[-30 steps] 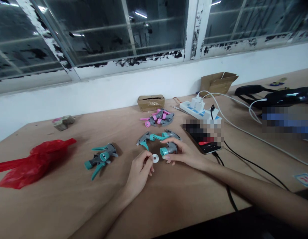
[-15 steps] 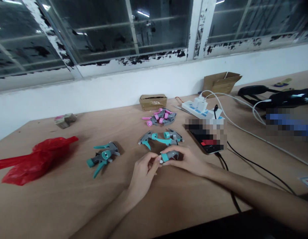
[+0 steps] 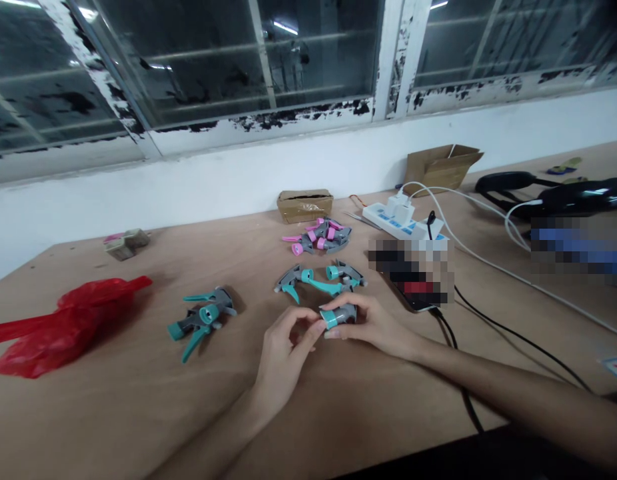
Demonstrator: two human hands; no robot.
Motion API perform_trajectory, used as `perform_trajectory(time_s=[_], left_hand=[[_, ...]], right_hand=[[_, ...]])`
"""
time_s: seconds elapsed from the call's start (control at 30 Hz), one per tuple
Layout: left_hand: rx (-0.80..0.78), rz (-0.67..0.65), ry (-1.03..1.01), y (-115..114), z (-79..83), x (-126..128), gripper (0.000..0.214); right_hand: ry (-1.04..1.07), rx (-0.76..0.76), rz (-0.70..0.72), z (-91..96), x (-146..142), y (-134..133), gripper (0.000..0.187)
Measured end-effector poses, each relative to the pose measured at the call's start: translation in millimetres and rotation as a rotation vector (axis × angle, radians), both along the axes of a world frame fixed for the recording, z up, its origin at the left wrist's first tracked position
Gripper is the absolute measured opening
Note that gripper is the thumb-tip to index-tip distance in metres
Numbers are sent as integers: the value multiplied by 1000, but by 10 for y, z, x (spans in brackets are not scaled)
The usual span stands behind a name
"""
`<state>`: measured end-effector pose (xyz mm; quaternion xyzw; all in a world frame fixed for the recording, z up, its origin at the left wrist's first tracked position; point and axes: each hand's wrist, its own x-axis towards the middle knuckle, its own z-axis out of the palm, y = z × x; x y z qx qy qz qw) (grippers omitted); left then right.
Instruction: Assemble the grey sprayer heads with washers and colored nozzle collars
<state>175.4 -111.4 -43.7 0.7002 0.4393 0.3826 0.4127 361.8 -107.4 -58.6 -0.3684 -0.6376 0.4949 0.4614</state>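
A grey trigger spray head with a teal collar [image 3: 330, 319] is gripped by my right hand [image 3: 378, 328], fingers above and thumb below. My left hand [image 3: 282, 350] closes thumb and forefinger on the open end of that collar; its other fingers are curled and partly hidden. Just beyond my hands lie a few teal and grey spray heads [image 3: 294, 279], one partly covered by my right hand. To the left, another small heap of teal spray heads [image 3: 206, 317] rests on the table. Farther back is a pile of pink and grey spray heads [image 3: 321, 237].
On the wooden table [image 3: 138, 413] lie a red plastic bag [image 3: 83, 320], a phone [image 3: 411, 283] with a black cable, and a white power strip [image 3: 396, 220] with white cords. Two cardboard boxes [image 3: 306, 205] stand by the wall. Something glossy black [image 3: 568, 200] is at right.
A small white piece showed between my left fingertips at the collar's mouth; it is out of sight now. The spray head has turned slightly in my hands. The view has shifted a little.
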Motion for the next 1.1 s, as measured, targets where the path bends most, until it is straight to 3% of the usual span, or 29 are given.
perform_trajectory(time_s=[0.13,0.27,0.47,0.67,0.9,1.1], left_hand=[[-22,14,-81,4,4,0,19],[-70,19,-157,-3,21,15,20],[92,-3,-116,-47,80,2,4],[168,-25,-58,-46,76,-13,7],[462,107,56,-85,92,2,5],[574,78,139,-86,116,-1,7]], right_hand=[[154,-228,173,5,-9,-1,34],[251,-345,254,30,-7,-2,33],[384,-479,368,54,9,-9,31],[442,-496,420,15,25,12,28],[433,-512,409,40,21,5,29],[425,-506,402,-10,27,12,28]])
